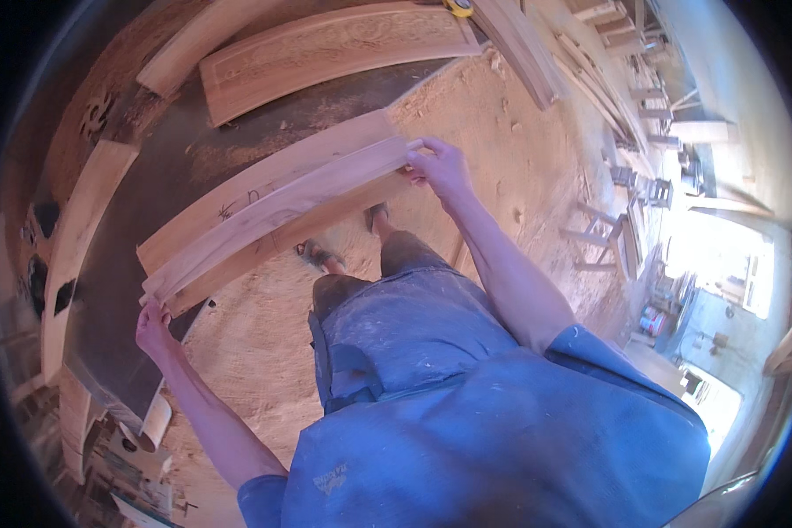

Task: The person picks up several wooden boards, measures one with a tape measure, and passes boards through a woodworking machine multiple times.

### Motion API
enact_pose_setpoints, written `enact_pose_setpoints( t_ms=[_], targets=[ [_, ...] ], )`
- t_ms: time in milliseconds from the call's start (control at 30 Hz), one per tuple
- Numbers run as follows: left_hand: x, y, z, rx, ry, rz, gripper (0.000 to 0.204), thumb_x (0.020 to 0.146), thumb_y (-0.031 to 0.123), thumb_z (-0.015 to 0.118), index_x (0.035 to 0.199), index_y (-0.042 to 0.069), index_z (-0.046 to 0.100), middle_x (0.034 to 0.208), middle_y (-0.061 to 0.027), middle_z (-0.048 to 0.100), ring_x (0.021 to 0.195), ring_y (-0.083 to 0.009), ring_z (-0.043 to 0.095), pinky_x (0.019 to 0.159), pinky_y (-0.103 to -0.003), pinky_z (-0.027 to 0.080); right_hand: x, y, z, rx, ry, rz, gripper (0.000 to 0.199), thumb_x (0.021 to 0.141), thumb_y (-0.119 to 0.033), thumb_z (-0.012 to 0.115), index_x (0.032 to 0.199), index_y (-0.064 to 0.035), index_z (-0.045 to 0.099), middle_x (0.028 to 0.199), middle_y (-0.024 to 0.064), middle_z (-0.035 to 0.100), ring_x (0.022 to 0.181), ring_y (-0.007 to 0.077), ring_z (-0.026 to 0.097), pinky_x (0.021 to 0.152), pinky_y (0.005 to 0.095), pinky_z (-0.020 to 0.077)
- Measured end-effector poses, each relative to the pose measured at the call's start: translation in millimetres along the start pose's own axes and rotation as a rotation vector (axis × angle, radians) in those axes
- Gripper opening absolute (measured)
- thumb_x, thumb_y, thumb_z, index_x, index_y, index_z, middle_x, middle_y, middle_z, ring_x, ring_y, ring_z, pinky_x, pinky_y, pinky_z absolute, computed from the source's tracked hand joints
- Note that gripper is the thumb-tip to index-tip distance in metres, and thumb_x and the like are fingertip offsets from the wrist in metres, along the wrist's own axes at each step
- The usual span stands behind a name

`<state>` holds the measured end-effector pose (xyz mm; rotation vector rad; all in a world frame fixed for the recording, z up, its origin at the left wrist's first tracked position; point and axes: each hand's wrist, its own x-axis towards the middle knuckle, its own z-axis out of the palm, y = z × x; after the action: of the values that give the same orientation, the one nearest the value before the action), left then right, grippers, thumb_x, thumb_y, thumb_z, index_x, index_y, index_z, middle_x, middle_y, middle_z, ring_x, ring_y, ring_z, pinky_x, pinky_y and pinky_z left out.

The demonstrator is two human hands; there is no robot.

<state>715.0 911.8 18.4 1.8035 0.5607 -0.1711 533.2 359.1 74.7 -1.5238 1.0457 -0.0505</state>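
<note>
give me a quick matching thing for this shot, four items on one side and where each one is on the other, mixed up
Things:
1. left hand
2. right hand
3. carved panel
4. dark worktable

Places:
A. lying flat at the far end of the table
B. gripping the near end of the held boards
C. under the held boards
D. gripping the far end of the held boards

Pairs: 1-B, 2-D, 3-A, 4-C

Quick count here: two hands, the left hand and the right hand, one at each end of two long moulded boards stacked together. One dark bench under them. One carved panel lying further back, plus one yellow tape measure at the top edge. Two sandalled feet on the sawdust floor. The wooden frames on the right are too jumbled to count.
</note>
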Motion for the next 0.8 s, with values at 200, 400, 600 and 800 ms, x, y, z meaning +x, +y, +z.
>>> enact_pose_setpoints(
  t_ms=[200,400,600,800],
  targets=[
    [6,-1,-13,0.001,-0.062,0.021,0.027,0.092,0.022,0.069,0.100,-0.004,0.068,0.086,-0.0050,0.066,0.076,-0.0115,0.060,0.066,-0.023,0.047,13,8,1,0.028,0.016,-0.002,0.048,0.078,-0.010,0.073,0.122,0.0032,0.060,0.075,0.0110,0.070,0.058,0.0132,0.065,0.050,0.0257,0.0517],
    [-1,17,-7,-0.010,-0.086,-0.048,0.030,0.094,0.021,0.066,0.111,-0.003,0.064,0.094,-0.0064,0.067,0.080,-0.0142,0.061,0.071,-0.027,0.047,15,2,-7,-0.060,-0.010,0.015,0.052,0.080,-0.008,0.073,0.127,0.0065,0.056,0.077,0.0120,0.069,0.058,0.0134,0.066,0.049,0.0245,0.0512],
    [9,12,-12,0.016,-0.053,-0.070,0.029,0.095,0.019,0.063,0.114,-0.003,0.062,0.098,-0.0073,0.067,0.086,-0.0168,0.061,0.079,-0.030,0.047,15,13,-6,-0.020,0.003,-0.015,0.049,0.081,-0.009,0.070,0.126,0.0044,0.058,0.076,0.0111,0.068,0.058,0.0136,0.066,0.048,0.0248,0.0508],
    [26,-2,-30,0.029,-0.165,0.015,0.028,0.096,0.019,0.061,0.116,-0.001,0.061,0.100,-0.0061,0.066,0.089,-0.0162,0.061,0.083,-0.031,0.046,-1,1,-4,-0.085,0.006,-0.078,0.042,0.081,-0.010,0.067,0.121,0.0022,0.061,0.075,0.0096,0.069,0.060,0.0147,0.067,0.056,0.0288,0.0528]
  ],
)
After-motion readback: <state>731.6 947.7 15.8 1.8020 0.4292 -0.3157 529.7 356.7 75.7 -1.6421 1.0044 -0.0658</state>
